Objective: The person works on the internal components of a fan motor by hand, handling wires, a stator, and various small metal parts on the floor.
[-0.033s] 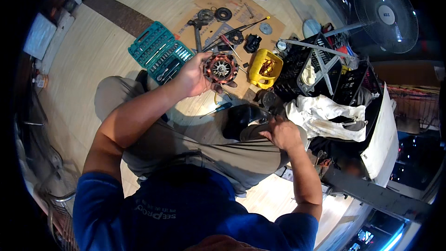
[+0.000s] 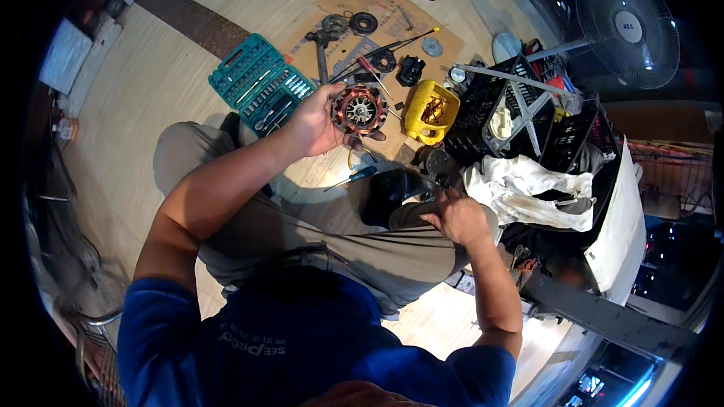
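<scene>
My left hand (image 2: 315,122) is closed round the edge of a round motor stator (image 2: 360,111) with copper windings, held up above the floor. A silver finned wheel shows in the stator's middle. Some of the fingers are hidden behind it. My right hand (image 2: 458,216) lies on my bent right leg, its thumb apart from the fingers, and no object shows in it. Below the stator, a blue-handled screwdriver (image 2: 362,174) lies on the floor near my black shoe (image 2: 385,194).
An open green socket set (image 2: 260,83) lies at the left. A hammer (image 2: 321,53), a red-handled screwdriver (image 2: 367,66) and dark round parts are on cardboard (image 2: 445,34). To the right are a cut yellow jug (image 2: 431,132), black crates (image 2: 483,117), a white cloth (image 2: 520,188) and a fan (image 2: 627,26).
</scene>
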{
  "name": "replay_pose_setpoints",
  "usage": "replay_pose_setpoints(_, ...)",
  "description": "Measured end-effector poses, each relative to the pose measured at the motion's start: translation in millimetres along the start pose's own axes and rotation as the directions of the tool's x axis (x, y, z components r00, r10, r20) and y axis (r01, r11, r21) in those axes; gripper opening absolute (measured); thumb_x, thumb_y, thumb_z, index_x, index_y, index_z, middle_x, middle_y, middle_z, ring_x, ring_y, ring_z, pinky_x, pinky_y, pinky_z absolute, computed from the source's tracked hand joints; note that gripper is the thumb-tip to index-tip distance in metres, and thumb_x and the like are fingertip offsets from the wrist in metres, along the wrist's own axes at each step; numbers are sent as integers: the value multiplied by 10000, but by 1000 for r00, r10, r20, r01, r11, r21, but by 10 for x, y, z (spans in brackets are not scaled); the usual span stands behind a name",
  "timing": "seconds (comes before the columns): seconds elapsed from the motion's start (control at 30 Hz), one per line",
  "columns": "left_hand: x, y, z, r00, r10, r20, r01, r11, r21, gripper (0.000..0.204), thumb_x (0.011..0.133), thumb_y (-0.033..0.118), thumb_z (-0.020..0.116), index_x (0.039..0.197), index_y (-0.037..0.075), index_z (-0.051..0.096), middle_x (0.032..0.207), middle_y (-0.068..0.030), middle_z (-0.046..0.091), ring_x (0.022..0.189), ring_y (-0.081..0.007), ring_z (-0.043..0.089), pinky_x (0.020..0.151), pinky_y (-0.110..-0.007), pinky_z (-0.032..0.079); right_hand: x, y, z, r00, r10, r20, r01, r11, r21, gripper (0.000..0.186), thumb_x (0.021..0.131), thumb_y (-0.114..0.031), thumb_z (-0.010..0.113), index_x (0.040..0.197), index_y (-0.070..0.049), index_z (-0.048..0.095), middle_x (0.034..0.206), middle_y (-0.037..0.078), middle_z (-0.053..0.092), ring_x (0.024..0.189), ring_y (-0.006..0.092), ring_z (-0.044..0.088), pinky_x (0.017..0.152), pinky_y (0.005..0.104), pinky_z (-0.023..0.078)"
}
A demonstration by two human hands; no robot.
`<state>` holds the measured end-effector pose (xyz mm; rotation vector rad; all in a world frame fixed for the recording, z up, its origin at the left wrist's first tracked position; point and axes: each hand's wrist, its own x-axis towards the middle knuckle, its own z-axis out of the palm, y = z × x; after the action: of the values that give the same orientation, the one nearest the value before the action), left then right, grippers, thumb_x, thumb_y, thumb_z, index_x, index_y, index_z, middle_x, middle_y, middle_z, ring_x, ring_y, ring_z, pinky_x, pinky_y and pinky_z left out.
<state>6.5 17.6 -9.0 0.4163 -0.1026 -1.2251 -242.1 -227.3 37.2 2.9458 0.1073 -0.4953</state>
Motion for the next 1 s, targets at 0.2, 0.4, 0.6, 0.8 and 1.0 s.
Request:
replay_pose_setpoints(0.2,8,8,-56,1000,-1,12,1,1000,17,623,958,457,247,1364,15,412,1250,-197,567,1058,-399,608,747,-434,545,-44,-43,-45,995,-16,-98,21,999,47,608,798,-585,591,1018,-20,637,1005,167,630,825,315,653,687,387,536)
replay_pose_setpoints(0.4,21,25,-39,999,25,-44,-25,1000,10,576,975,413,219,1318,4,433,1205,-188,589,1031,-448,608,704,-466,559,-28,-28,14,995,85,56,-88,994,64,626,800,-593,589,1049,-21,636,1058,180,627,853,328,655,697,387,538)
replay_pose_setpoints(0.6,25,41,-45,999,31,-29,-31,999,-20,595,969,432,203,1330,19,433,1217,-204,579,1046,-449,600,717,-485,554,-76,8,77,996,-1,-91,7,998,61,607,813,-592,575,1054,-39,644,1033,174,635,814,332,660,686,390,537)
replay_pose_setpoints(0.8,12,47,-26,993,30,-114,-34,999,-32,603,966,431,191,1348,23,420,1247,-230,554,1070,-467,582,734,-528,548,-80,-41,83,996,87,-3,-87,996,-15,618,818,-596,562,1091,-45,634,964,160,643,806,321,655,686,382,532)
replay_pose_setpoints(1.0,28,30,-108,998,60,-30,-61,997,-38,619,966,451,220,1348,5,413,1257,-231,549,1084,-468,572,769,-549,542,-63,-8,108,995,94,-27,-91,993,78,622,809,-590,577,1111,-49,623,967,165,637,807,327,653,688,394,532)
